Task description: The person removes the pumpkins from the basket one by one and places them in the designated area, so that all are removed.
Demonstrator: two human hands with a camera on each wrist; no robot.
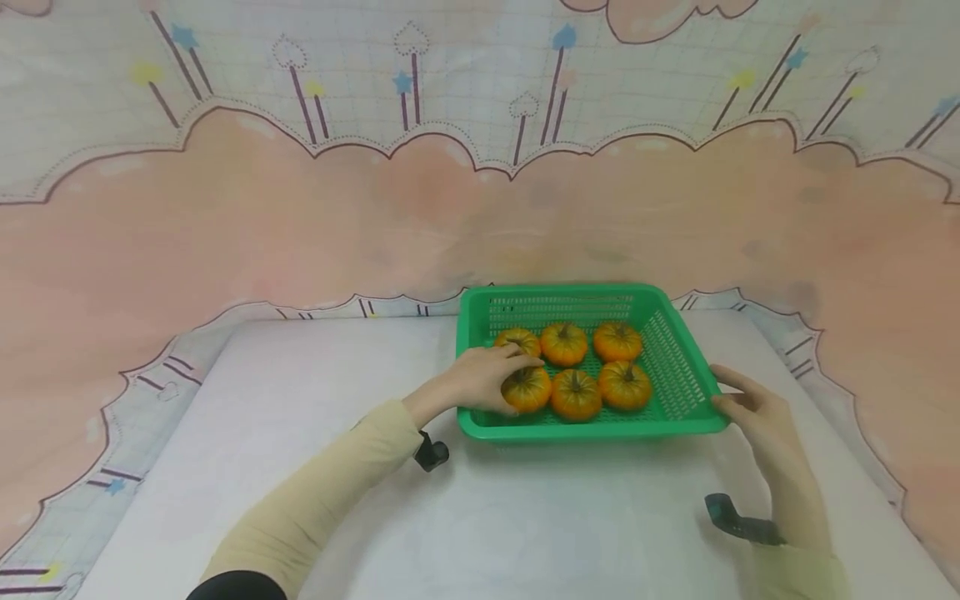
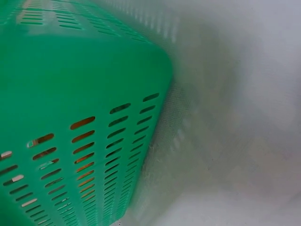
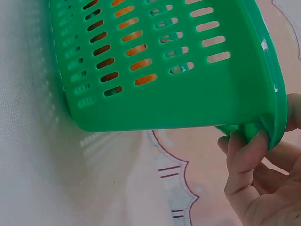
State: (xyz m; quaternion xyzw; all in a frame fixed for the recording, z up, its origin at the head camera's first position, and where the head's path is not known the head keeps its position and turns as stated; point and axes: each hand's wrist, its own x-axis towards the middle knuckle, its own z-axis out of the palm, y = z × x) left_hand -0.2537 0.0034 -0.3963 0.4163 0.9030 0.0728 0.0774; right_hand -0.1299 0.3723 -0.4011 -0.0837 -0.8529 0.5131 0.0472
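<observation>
Left hand (image 1: 483, 377): reaching over the basket's left edge, fingers and thumb curving partly closed round the front-left pumpkin; whether it is bearing weight, cannot tell.
Front-left pumpkin (image 1: 527, 393): lying near the basket's front-left corner; probably light, firm and a little smooth, the ribbed sides offering a better hold than the stem.
Other pumpkins (image 1: 576, 396), five: sitting close together behind and to the right, likely rolling if nudged.
Green basket (image 1: 592, 432): standing right of centre by the bench's back edge; seemingly light, slightly flexing plastic, best taken by the rim; bare floor showing toward its right edge, less at its left.
Right hand (image 1: 763, 421): pinching the rim near the basket's front-right corner, thumb and fingers nearly closed.
Bench (image 1: 525, 521): stretching widely leftward and frontward, narrowing to a strip at the right edge; patterned cloth (image 1: 450, 221) rising beyond the back edge.
</observation>
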